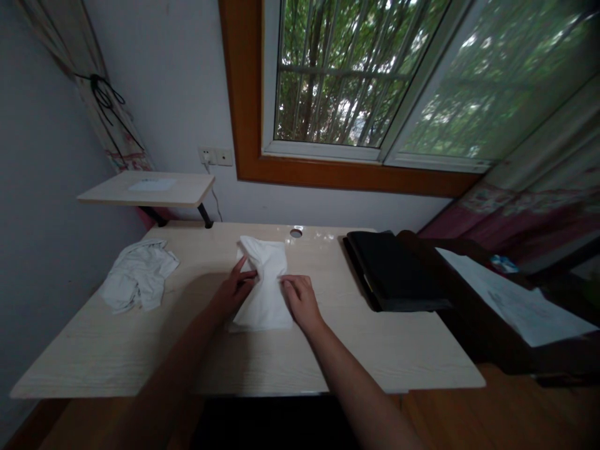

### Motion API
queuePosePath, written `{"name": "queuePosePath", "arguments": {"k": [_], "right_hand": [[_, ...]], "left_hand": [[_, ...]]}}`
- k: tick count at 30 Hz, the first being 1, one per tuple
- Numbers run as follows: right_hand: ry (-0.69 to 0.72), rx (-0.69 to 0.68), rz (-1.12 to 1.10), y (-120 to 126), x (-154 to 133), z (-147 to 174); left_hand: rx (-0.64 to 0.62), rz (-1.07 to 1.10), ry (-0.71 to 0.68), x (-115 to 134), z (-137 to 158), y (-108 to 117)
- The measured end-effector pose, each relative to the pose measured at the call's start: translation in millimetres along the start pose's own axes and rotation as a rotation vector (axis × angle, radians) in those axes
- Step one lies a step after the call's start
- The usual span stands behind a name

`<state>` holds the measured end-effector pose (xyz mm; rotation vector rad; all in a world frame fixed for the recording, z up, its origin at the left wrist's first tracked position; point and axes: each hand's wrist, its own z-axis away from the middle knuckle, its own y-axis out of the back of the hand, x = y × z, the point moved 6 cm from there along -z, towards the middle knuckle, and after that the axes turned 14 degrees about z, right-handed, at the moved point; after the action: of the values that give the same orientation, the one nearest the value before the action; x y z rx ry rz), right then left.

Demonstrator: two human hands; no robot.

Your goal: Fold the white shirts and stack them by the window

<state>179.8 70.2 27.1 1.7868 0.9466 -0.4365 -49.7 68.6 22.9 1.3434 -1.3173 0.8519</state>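
A folded white cloth (269, 297) lies on the light wooden desk (370, 356) in front of me, its middle drawn into creases. At its left edge, my left hand (233, 290) has its fingertips closed on a fold, with the index finger pointing up along the fabric. My right hand (303, 301) pinches the opposite edge between thumb and fingers. To the left rests a second, crumpled white cloth (139, 275), touched by neither hand.
A black folder or case (396, 269) lies at the desk's right. A small raised shelf (182, 187) bearing a paper stands at the back left. Behind the desk are a wall socket (215, 156) and a window. A large paper sheet (510, 297) lies on dark furniture at right.
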Motion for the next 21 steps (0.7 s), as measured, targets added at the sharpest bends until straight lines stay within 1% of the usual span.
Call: {"name": "queuePosePath", "arguments": {"k": [2, 5, 7, 10, 11, 12, 15, 18, 19, 21], "right_hand": [[-0.056, -0.021, -0.082, 0, 4, 0], [-0.132, -0.063, -0.211, -2, 12, 0], [-0.177, -0.078, -0.314, -2, 18, -1], [-0.251, -0.124, -0.465, -8, 27, -2], [-0.283, -0.136, -0.502, -10, 30, -3], [-0.315, -0.144, -0.533, -12, 34, -3], [-0.373, -0.141, -0.622, -16, 40, -3], [-0.421, -0.132, -0.724, -12, 44, -5], [-0.443, -0.120, -0.743, -7, 48, -7], [-0.487, -0.058, -0.740, 7, 61, -10]], "left_hand": [[-0.075, 0.080, -0.052, 7, -1, -14], [-0.219, 0.232, -0.157, 20, -3, -35], [-0.290, 0.194, -0.249, 29, -6, -46], [-0.353, 0.033, -0.412, 38, -10, -55], [-0.348, 0.013, -0.433, 36, -11, -54], [-0.318, 0.012, -0.425, 32, -13, -51], [-0.141, -0.034, -0.329, 8, -16, -32], [-0.006, -0.260, -0.282, -12, -14, -14], [0.015, -0.351, -0.273, -17, -13, -10], [0.018, -0.517, -0.259, -21, -12, -8]]}}
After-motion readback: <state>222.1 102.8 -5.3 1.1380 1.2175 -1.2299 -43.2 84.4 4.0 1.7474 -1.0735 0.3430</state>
